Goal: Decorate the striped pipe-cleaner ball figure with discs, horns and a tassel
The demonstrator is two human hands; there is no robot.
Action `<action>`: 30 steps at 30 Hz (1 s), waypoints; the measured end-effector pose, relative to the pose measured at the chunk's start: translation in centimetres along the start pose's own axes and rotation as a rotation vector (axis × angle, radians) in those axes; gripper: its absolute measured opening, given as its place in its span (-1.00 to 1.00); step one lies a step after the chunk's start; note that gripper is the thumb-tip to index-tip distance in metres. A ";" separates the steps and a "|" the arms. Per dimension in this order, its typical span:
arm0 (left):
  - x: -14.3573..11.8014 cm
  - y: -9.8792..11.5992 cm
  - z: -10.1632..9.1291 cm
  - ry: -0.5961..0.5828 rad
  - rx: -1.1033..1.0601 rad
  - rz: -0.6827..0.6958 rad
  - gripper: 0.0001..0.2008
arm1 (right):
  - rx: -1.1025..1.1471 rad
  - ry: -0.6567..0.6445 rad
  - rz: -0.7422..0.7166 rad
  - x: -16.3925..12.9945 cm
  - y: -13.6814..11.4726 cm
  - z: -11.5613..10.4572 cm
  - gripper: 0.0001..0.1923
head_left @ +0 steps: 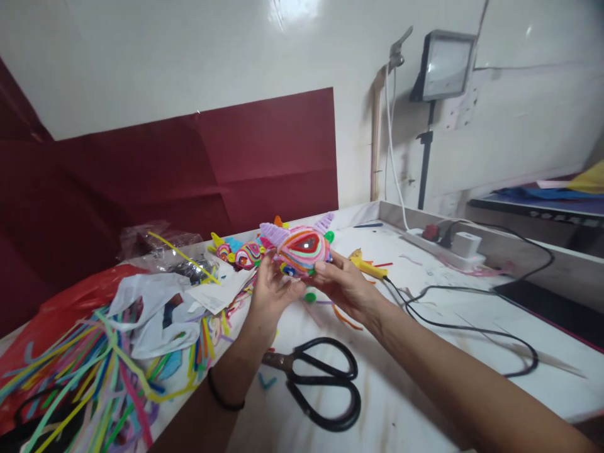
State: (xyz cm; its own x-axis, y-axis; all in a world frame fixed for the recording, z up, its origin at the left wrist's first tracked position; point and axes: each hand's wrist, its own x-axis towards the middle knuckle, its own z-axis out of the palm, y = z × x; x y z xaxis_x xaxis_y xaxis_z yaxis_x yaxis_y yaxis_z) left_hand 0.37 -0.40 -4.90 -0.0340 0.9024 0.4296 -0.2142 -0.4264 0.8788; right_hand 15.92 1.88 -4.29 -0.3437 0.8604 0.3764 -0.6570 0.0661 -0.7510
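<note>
Both hands hold up a colourful pipe-cleaner figure (302, 250) above the white table (425, 390). The figure is round, wound in pink, red, orange and green rings, with purple ear-like loops on top. My left hand (270, 290) grips its left underside. My right hand (340, 284) grips its right side, thumb on the front. Two smaller wound pieces (240, 254) lie on the table just behind and to the left of the figure.
Black scissors (321, 380) lie below my wrists. A heap of loose pipe cleaners (89, 377) and plastic bags (155, 308) fills the left. A yellow glue gun (365, 265), its black cable (472, 327) and a power strip (443, 242) sit to the right.
</note>
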 end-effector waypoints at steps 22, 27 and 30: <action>5.4 -8.3 -0.7 -0.381 1.318 -0.123 -0.82 | 0.048 0.112 -0.050 0.5 0.1 -3.0 -0.54; 5.5 -7.9 -0.7 -0.294 1.205 -0.112 -0.88 | 0.043 0.119 -0.071 0.6 -0.2 -3.0 -0.52; 5.6 -7.2 -1.0 -0.201 1.075 -0.103 -0.88 | 0.055 0.140 -0.072 0.7 -0.4 -3.1 -0.50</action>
State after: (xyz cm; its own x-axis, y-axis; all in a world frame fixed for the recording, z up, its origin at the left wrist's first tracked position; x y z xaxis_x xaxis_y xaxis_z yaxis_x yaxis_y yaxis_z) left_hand 0.72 7.80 -8.99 0.1154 0.9518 0.2840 0.7593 -0.2689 0.5926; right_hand 18.05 3.98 -5.38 -0.2001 0.9168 0.3455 -0.7133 0.1055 -0.6929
